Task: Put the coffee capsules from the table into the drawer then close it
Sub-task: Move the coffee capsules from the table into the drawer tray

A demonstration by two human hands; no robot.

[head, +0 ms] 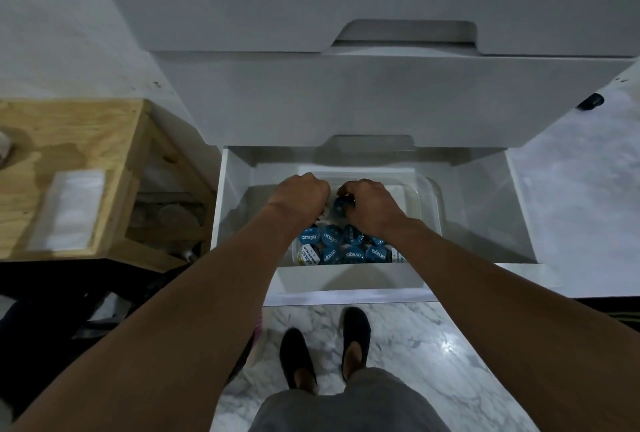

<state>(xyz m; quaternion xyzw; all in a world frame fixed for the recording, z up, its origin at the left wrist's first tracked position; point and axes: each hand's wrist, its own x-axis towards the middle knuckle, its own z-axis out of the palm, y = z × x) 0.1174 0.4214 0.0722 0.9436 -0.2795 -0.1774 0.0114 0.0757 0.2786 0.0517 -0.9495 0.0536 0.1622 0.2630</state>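
The white bottom drawer [349, 281] stands pulled open below me. Inside it a clear plastic box [427, 196] holds several blue-lidded coffee capsules [330, 237], plus a couple with white lids. Both my hands reach down into the box. My right hand [372, 205] is curled round a blue capsule [341, 205] above the pile. My left hand [299, 194] is curled with knuckles up right beside it; what its fingers hold is hidden.
A wooden table [86, 141] stands at the left with a white packet [69, 210] on it. Closed white drawers [346, 99] rise above the open one. My feet in dark shoes stand on the marble floor [415, 345] before the drawer front.
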